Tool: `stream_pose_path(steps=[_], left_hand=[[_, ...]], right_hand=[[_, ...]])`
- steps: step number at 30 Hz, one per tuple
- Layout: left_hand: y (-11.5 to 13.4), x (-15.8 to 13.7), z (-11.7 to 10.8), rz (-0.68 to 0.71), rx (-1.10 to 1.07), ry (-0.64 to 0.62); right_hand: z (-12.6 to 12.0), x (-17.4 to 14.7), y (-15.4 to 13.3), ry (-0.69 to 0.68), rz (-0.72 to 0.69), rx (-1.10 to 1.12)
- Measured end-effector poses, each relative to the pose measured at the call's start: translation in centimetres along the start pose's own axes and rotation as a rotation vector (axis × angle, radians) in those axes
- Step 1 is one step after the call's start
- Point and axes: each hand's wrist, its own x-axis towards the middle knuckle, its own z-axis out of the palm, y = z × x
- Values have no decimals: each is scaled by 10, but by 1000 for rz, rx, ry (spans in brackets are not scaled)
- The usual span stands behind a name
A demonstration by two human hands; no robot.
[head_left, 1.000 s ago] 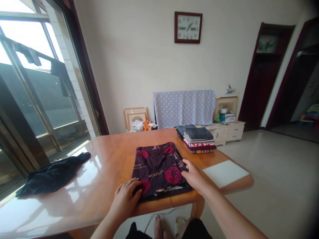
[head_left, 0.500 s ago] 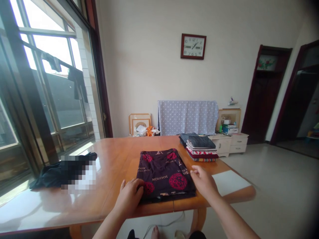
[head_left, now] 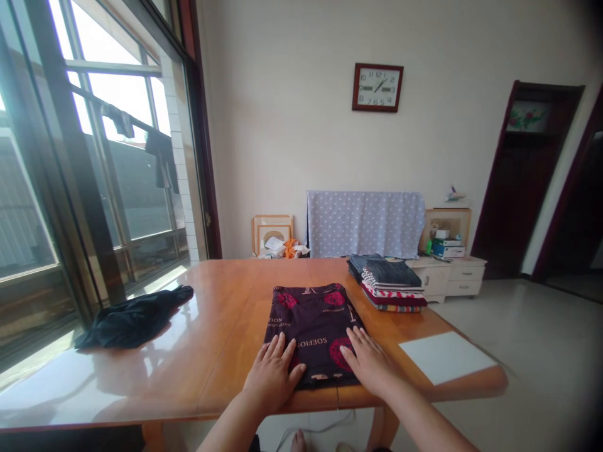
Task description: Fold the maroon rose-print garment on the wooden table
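The folded dark printed garment [head_left: 315, 329] lies at the wooden table's [head_left: 207, 339] near edge and is pressed flat under the open left hand [head_left: 273, 376] and open right hand [head_left: 370, 363]. Smoothing appears in hand; lifting it calls for a grip on both sides.

We are in a home's living room: a wall clock [head_left: 377, 86] hangs above a cloth-draped piece of furniture [head_left: 365, 223], framed pictures [head_left: 272, 233] lean on the floor, folded clothes [head_left: 391, 290] sit on a wooden dining table [head_left: 188, 351], and laundry [head_left: 160, 157] hangs outside the big window [head_left: 94, 182].
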Motion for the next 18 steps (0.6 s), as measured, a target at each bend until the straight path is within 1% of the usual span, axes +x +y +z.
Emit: stream_pose_path(steps=[4,6,8,9,11,13,15,18], left_hand=[[-1,4,-14,3,-25,-50],[-1,9,-21,4,-55,-5],[2,12,-27,-19,-65,83],[4,11,-28,-31,-62,119],[12,7,-27,-22,-54,154],[22,0,-23,36,-59,143],[32,-7,-19,105,-60,97],[44,-11,-17,168,0,42]], right_hand=[[-9,4,-2,-24,8,-5],[-17,10,-7,-7,-1,-7],[-24,17,-9,42,-43,15],[-26,19,-9,65,-69,38],[-28,21,-4,91,-92,83],[-26,21,4,104,-55,95],[-24,19,10,118,-3,58],[-25,18,11,136,26,-15]])
